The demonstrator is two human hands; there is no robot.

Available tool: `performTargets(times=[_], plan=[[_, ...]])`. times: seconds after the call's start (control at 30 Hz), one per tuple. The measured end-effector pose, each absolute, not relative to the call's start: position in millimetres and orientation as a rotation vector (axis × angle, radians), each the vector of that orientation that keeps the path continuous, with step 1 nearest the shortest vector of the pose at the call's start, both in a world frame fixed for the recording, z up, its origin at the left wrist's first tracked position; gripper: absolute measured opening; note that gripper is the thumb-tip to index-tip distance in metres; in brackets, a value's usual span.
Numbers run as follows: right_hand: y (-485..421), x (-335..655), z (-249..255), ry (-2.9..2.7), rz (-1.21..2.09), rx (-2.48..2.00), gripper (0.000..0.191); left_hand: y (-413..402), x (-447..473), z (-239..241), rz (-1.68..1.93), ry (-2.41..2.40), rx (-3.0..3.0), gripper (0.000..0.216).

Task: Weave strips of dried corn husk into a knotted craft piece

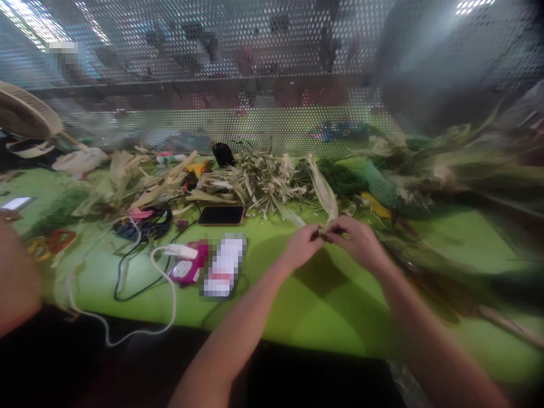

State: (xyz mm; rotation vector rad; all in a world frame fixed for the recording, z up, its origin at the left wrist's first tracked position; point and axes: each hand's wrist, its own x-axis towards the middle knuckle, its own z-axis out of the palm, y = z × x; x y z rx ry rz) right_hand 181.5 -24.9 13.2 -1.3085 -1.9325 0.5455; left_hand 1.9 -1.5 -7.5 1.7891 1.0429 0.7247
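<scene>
My left hand (302, 246) and my right hand (356, 240) meet over the green table (306, 317), fingertips pinched close together. Both are closed on the lower end of a pale corn husk (323, 190), which points up and away from me. A thinner pale husk strip (292, 214) runs from beside my left fingers toward the back left. The exact grip point is small and blurred. Just beyond my hands lies a heap of dry, shredded husks (267, 175).
Left of my arms are a dark phone (221, 215), a blurred-out phone (224, 266), a magenta power bank (190, 266) and a white cable (173, 294). Another person's arm (17, 277) is at far left. A perforated metal screen (263, 124) stands behind; more husks (450, 170) lie right.
</scene>
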Motion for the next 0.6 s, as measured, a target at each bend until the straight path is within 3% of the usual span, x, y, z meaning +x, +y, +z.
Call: performTargets(times=[0.6], plan=[[-28.0,178.1,18.3,-1.964,0.543,-1.326,0.007,0.1,-0.7,-5.1,0.662,1.01,1.921,0.009]])
